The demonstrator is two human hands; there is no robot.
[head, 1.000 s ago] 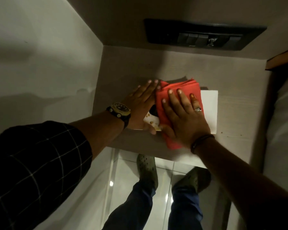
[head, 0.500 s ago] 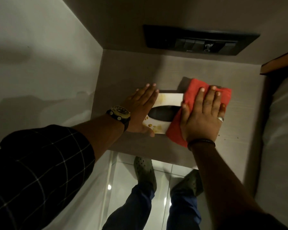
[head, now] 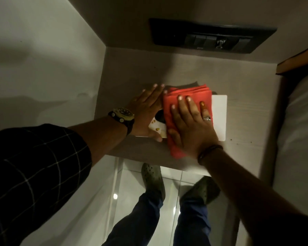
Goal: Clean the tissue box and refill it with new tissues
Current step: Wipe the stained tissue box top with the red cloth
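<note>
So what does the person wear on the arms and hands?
Left arm: a dark sleeve with thin white checks, pushed up, and a black watch with a yellowish face. Right arm is bare, with a dark wristband and a ring on one finger.

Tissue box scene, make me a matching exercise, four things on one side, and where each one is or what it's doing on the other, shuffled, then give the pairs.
Things:
1. red cloth
2. left hand
3. right hand
4. switch panel

Places or states:
A. flat on the left end of the tissue box, wristwatch behind it
B. on the wall above the shelf
C. spread over the middle of the box top
D. pressed palm down on the cloth, ring on one finger

Pairs: 1-C, 2-A, 3-D, 4-B
</note>
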